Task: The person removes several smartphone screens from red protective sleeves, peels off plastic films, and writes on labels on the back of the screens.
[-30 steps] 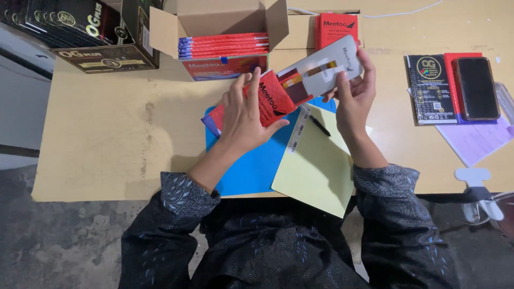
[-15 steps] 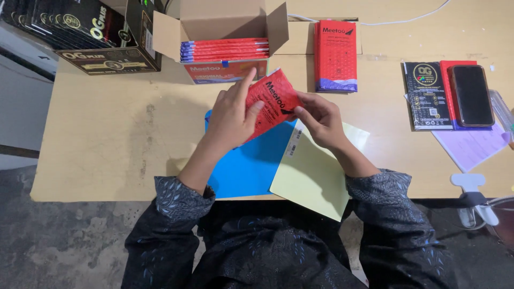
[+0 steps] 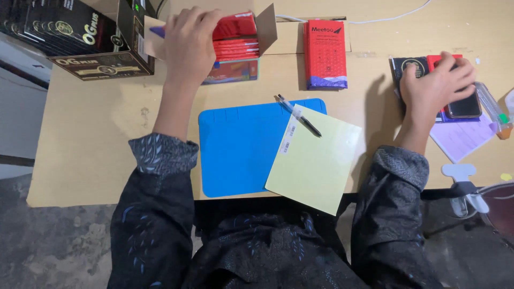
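My left hand [image 3: 188, 43] reaches into the open cardboard carton [image 3: 266, 31] at the back of the table, fingers closed around a flat red box [image 3: 234, 24] above several stacked red boxes [image 3: 235, 51]. Off at the right edge, my right hand [image 3: 435, 83] lies on a dark phone [image 3: 465, 107] that rests on a stack of a black box [image 3: 408, 67] and a red one. Another red box [image 3: 325, 53] lies flat by itself beside the carton.
A blue mat [image 3: 241, 144] lies at the table's front with a pale yellow sheet [image 3: 316, 160] and a pen [image 3: 300, 116] on it. A large black carton [image 3: 80, 37] stands back left. Papers [image 3: 463, 136] and a small bottle [image 3: 495, 109] sit far right.
Both hands held a red box over the blue mat. Now my left hand has carried it back to the open carton, and my right hand has moved right onto the phone.
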